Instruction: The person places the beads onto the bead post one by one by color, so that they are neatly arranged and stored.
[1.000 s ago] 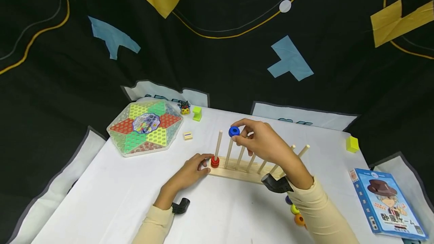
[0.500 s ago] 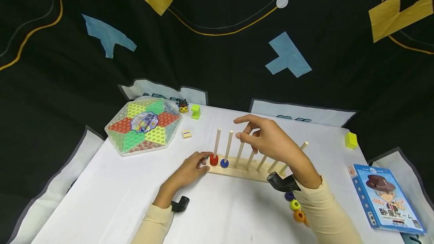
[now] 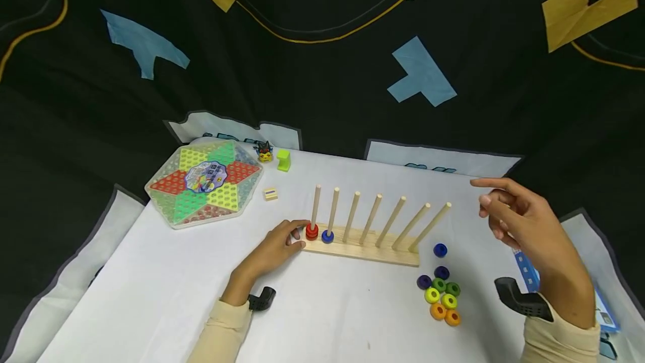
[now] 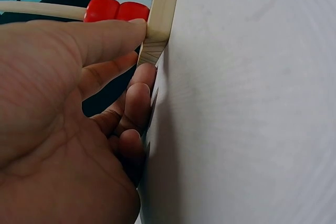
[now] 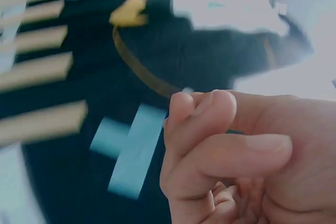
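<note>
A wooden peg rack (image 3: 365, 250) with several upright dowels stands mid-table. Two red rings (image 3: 312, 232) are stacked on its leftmost peg, and one blue ring (image 3: 327, 236) sits at the foot of the second. My left hand (image 3: 272, 247) grips the rack's left end between thumb and fingers; the left wrist view shows the thumb (image 4: 113, 40) at the wooden base (image 4: 164, 14), close by the red rings. To the right of the rack, my right hand (image 3: 526, 226) is raised over the table, index finger extended and the others loosely bent, holding nothing.
Loose rings lie right of the rack: a blue ring (image 3: 440, 250), purple rings (image 3: 424, 282), green rings (image 3: 453, 288), yellow rings (image 3: 449, 301) and orange rings (image 3: 452, 317). A Chinese checkers board (image 3: 173, 200) is back left, near a green block (image 3: 284, 160). My right arm partly covers a blue box (image 3: 526, 270).
The right hand let go of the blue ring, which dropped onto the second peg, then swung to the right, away from the rack. The left hand stayed at the rack's end.
</note>
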{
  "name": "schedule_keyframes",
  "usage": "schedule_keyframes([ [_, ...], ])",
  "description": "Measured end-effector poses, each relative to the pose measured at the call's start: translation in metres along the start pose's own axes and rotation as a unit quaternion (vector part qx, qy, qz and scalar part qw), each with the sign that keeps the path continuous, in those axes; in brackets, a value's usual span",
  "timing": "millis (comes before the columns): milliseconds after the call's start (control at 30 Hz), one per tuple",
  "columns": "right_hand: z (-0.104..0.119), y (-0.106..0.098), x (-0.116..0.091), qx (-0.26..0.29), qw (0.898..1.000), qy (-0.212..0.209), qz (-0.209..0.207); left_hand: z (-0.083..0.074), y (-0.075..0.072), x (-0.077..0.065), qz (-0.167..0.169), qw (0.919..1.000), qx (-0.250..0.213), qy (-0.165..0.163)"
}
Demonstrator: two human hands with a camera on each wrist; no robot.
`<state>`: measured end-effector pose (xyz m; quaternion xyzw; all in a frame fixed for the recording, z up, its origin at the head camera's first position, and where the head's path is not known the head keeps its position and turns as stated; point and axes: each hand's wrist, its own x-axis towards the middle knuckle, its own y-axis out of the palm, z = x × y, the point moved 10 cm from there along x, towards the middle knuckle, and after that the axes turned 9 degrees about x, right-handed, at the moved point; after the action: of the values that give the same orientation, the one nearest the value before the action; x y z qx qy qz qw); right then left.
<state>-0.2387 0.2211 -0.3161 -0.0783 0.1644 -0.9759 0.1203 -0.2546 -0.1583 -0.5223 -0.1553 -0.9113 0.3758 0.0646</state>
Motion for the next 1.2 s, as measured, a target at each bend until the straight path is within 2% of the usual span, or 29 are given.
schedule_keyframes([
  [67,-0.034,-0.012,-0.005,0.007,0.999,0.031,-0.006,-0.001,-0.003,0.0,-0.002,1.0,-0.004,0.003],
  [133,-0.073,-0.015,-0.007,0.008,0.998,0.061,0.009,-0.002,-0.005,0.0,-0.004,1.0,-0.005,0.006],
  [300,-0.167,0.003,-0.015,-0.02,0.985,0.142,0.091,-0.002,-0.004,0.0,-0.005,0.9999,-0.01,0.008],
  [367,-0.191,0.014,-0.019,-0.031,0.978,0.165,0.121,-0.001,-0.002,0.0,-0.002,0.9999,-0.012,0.003],
  [467,-0.213,0.027,-0.025,-0.028,0.971,0.181,0.155,0.001,0.001,0.0,0.0,0.9999,-0.011,-0.005],
  [567,-0.221,0.037,-0.024,-0.015,0.968,0.18,0.174,0.002,0.002,-0.002,-0.001,0.9999,-0.012,-0.008],
  [767,-0.228,0.043,-0.018,-0.024,0.971,0.173,0.162,0.002,0.003,-0.002,-0.004,0.9999,-0.012,-0.006],
  [867,-0.226,0.041,-0.016,-0.041,0.972,0.184,0.143,0.002,0.003,-0.002,-0.004,0.9999,-0.011,-0.003],
  [1000,-0.213,0.029,-0.013,-0.062,0.974,0.194,0.103,0.002,0.002,-0.002,-0.005,1.0,-0.007,-0.001],
  [1200,-0.173,0.003,-0.001,-0.095,0.982,0.157,0.05,0.002,0.0,-0.001,-0.011,0.9999,-0.004,0.0],
])
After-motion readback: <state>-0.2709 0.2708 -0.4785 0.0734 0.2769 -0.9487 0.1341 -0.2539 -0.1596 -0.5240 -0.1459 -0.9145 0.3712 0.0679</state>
